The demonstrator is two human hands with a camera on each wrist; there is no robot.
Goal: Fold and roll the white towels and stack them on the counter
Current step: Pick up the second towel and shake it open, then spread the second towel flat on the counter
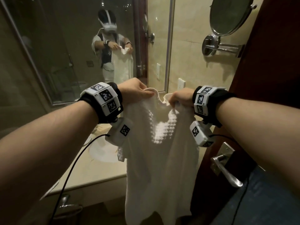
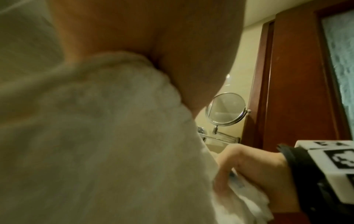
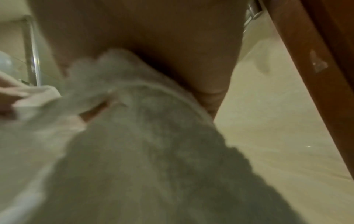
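Note:
A white waffle-textured towel hangs lengthwise in the air in front of me, above the front edge of the beige counter. My left hand grips its top edge at the left, fingers curled over the cloth. At the right of that edge my right hand grips a bunched part. The top edge sags between the two hands. In the left wrist view the towel fills the frame under the palm, with the right hand on the cloth beyond. The right wrist view shows mostly blurred towel.
A white sink basin sits in the counter behind the towel. A large wall mirror reflects me. A round swivel mirror hangs on the right wall. A brown door with a metal lever handle stands close on the right.

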